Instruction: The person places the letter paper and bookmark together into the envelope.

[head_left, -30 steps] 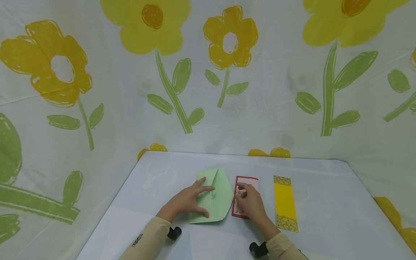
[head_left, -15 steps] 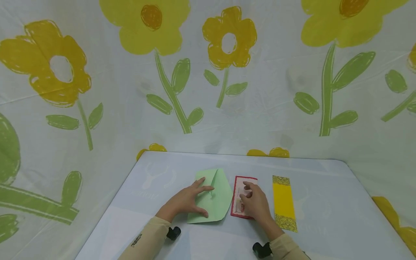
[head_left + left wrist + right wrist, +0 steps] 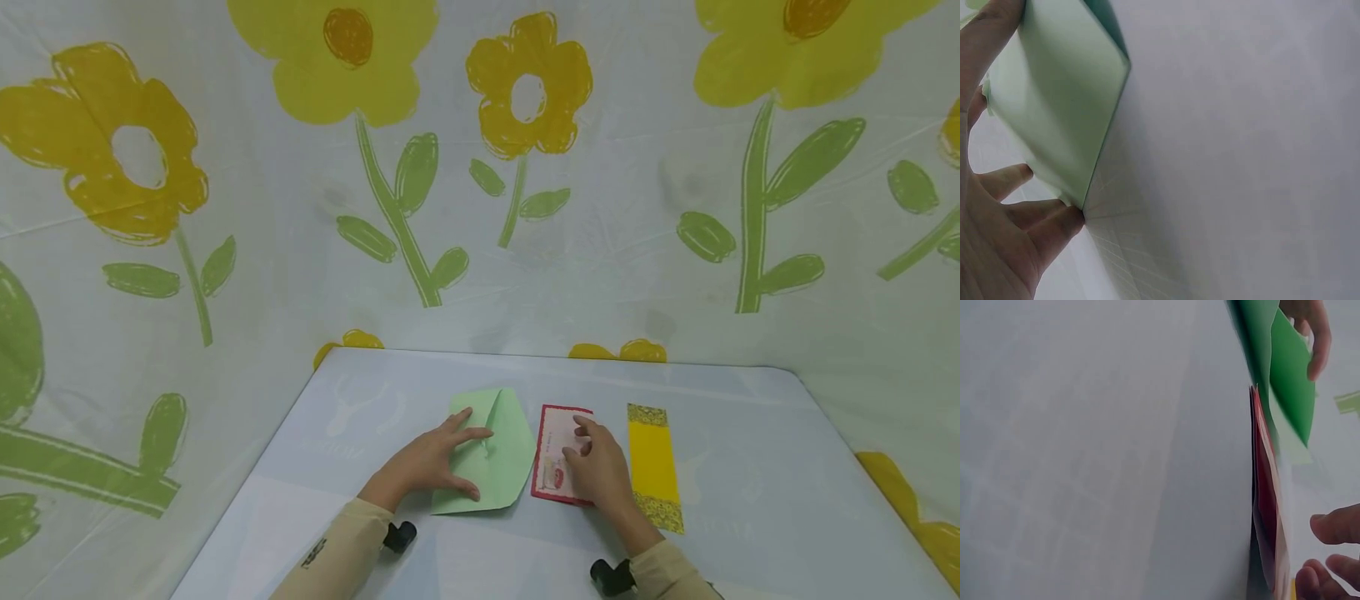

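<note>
A pale green envelope (image 3: 512, 467) lies on the table, its flap side toward the right. My left hand (image 3: 423, 461) rests on its left part with fingers spread; in the left wrist view the fingertips touch the envelope (image 3: 1066, 94) along its edges. Just right of it is a folded pinkish card with a red border (image 3: 553, 450), printed text and a small picture on its face. Over the card's right side hovers my right hand (image 3: 602, 471), fingers loosely bent. In the right wrist view, a gap separates these fingers (image 3: 1338, 526) from the card (image 3: 1265, 481), seen edge-on and standing partly open.
A yellow strip with patterned gold ends (image 3: 654, 458) lies right of my right hand. The white table (image 3: 750, 483) carries faint printed patterns. Behind it hangs a white cloth (image 3: 615, 250) with large yellow flowers. Dark wrist-worn devices (image 3: 400, 537) sit below both wrists.
My right hand has moved to the right across the card, uncovering its left part and the printed picture. The left hand, envelope and yellow strip have stayed put.
</note>
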The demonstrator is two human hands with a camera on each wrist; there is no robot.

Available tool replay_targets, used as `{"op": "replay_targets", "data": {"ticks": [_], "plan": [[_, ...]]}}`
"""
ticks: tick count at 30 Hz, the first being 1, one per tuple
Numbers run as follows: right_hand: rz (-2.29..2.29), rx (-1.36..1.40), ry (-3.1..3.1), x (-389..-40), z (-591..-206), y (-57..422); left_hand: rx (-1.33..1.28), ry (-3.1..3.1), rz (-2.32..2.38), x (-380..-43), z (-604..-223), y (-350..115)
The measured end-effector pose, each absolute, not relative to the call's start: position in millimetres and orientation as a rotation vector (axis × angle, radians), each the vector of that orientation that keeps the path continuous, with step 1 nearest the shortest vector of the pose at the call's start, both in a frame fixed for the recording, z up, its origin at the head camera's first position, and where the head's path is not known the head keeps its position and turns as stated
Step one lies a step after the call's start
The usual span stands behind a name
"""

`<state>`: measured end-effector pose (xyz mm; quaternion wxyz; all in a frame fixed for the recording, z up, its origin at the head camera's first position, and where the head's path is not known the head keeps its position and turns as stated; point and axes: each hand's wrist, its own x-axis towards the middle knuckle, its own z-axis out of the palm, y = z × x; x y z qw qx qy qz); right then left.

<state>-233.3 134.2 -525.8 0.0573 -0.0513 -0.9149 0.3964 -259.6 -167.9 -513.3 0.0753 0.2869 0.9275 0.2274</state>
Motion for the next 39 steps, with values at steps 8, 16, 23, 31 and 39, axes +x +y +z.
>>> {"op": "replay_targets", "data": {"ticks": [8,16,23,31,39], "plan": [[1.191,-0.236,-2.773,-233.1,-526.8,140.4,0.857,2.773,0.692,-260.3,-513.9,-168.3],[1.145,-0.277,-2.819,-232.9,-526.7,145.3,0.858,2.778,0.684,-261.2,-514.0,-168.7],[1.121,-0.286,-2.851,-233.6,-529.5,147.1,0.850,2.769,0.692,-260.5,-513.8,-168.0],[1.126,-0.307,-2.874,-234.9,-532.5,145.7,0.864,2.760,0.715,-261.1,-515.6,-168.8],[1.121,-0.294,-2.872,-234.9,-532.2,144.2,0.860,2.766,0.717,-261.1,-516.0,-169.0]]}}
